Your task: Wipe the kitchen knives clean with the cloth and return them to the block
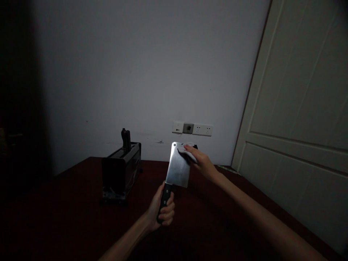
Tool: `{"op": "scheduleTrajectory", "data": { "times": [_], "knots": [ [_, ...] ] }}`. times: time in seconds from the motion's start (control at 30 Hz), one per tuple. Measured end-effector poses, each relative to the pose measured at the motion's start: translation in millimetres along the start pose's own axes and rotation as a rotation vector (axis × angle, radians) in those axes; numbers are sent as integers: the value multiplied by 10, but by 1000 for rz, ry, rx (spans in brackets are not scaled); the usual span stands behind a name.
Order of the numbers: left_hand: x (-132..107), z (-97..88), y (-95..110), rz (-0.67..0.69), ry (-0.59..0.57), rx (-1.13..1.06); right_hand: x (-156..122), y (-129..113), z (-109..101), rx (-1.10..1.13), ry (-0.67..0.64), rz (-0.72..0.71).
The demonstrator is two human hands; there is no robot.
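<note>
My left hand [162,208] is wrapped round the black handle of a cleaver [178,166], holding it upright above the dark red table [67,221]. The wide steel blade points up. My right hand [200,162] presses a small light cloth [188,154] against the blade's upper right corner, fingers closed on the cloth.
A black knife block [121,170] with a dark handle [125,139] sticking out stands on the table to the left. A white socket strip [192,128] is on the wall behind. A pale door [296,119] fills the right side. The room is dim.
</note>
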State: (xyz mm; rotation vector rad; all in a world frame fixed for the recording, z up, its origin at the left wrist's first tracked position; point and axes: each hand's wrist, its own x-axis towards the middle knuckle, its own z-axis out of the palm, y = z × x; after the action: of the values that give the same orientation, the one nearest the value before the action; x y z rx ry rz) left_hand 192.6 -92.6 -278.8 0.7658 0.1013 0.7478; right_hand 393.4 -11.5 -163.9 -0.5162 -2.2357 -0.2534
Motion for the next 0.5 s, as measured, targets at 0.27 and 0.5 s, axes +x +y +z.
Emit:
{"op": "scheduleTrajectory", "data": {
  "times": [0.27, 0.5],
  "knots": [
    [-12, 33, -8, 15, 65, 17, -257, -542, 121, 36, -248, -204],
    [-1, 29, -41, -28, 58, 27, -110, -505, 25, 90, -287, -188]
  ]
}}
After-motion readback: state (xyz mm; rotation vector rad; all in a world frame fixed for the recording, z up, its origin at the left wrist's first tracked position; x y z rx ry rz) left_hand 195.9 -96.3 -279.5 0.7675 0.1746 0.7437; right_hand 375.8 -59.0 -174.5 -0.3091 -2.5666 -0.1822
